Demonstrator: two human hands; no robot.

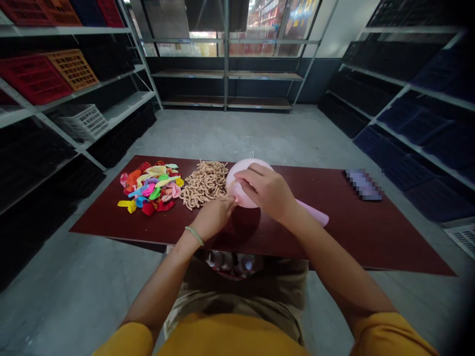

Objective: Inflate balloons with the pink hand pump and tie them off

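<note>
Head view: right hand (272, 190) arches over balloon (245, 199).

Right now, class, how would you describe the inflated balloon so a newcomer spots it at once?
On the dark red table, the left hand and right hand meet at the pale pink balloon. It alone is round and swollen; the multicoloured balloons heaped farther left lie limp.

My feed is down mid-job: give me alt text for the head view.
A person's left hand pinches the lower edge of an inflated pale pink balloon, with the right hand bent over it, above a dark red table. To the left lie limp multicolored balloons and a heap of beige, wormlike pieces; a pink tube lies right.
</note>
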